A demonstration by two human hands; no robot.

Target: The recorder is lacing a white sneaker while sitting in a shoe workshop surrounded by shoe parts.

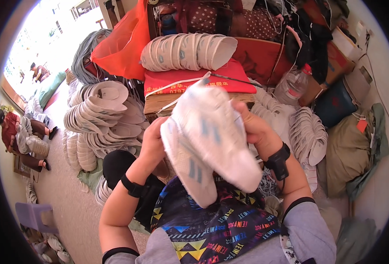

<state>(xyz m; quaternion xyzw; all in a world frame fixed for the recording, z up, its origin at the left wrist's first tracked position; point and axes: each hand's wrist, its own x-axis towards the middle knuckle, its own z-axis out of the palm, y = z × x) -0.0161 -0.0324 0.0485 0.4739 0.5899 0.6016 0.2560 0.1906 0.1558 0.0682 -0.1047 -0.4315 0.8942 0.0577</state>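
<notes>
In front of my chest I hold two white shoe uppers with pale blue stripes, slightly blurred. My left hand (154, 137) is closed on the heel side of the left shoe upper (190, 165). My right hand (253, 125) grips the right shoe upper (223, 136) at its side. The two overlap, with toes pointing down toward my lap; the fingers behind them are hidden. Just beyond, a row of nested shoe uppers (188, 53) lies on a red cloth (229, 81) over a wooden stand (155, 108). A white strap (177, 83) lies across the cloth.
Stacks of nested shoe uppers (95, 116) rise at my left; another nested row (308, 134) is at my right. Nearby are a plastic jug (293, 83), an orange-red bag (124, 44) and an olive cloth bundle (350, 154). Farther left are a purple stool (34, 216) and a seated person (14, 130).
</notes>
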